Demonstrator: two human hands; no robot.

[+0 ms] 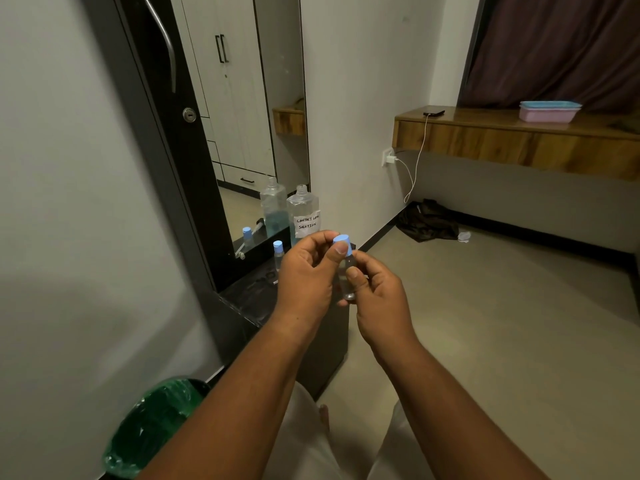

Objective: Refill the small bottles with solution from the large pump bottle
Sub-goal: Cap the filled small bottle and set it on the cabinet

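Both hands on small bottle (pixel 347 271), cap grip.
Left hand (pixel 306 271) pinches blue cap (pixel 343 244), right hand (pixel 377 296) wraps body; a slipping twist could drop it, spilling.

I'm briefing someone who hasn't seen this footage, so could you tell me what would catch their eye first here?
Mid-frame, both hands hold a small bottle: the left hand pinches its blue cap, the right hand grips the body. Behind them, on the dark shelf by the mirror, stands the large bottle labelled "contact lens solution", its neck open, beside a second capped small bottle.
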